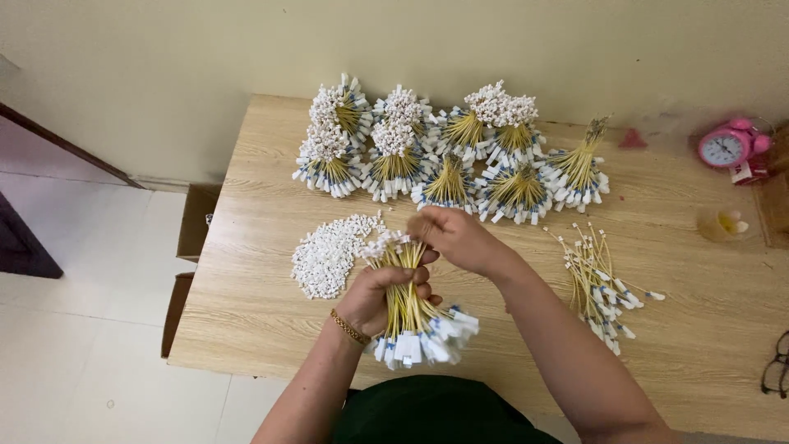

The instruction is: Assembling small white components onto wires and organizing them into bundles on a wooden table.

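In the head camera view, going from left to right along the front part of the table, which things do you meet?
Pile of small white caps → left hand gripping a bundle of yellow cables → right hand → loose yellow cables → black eyeglasses.

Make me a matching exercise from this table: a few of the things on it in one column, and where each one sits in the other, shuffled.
Things:
1. pink alarm clock
2. pile of small white caps
3. loose yellow cables
4. finished bundles

Places:
A. along the far edge of the table, by the wall
B. at the table's far right corner
C. right of the person's right hand
D. just left of the bundle gripped in the left hand

Pairs: 1-B, 2-D, 3-C, 4-A
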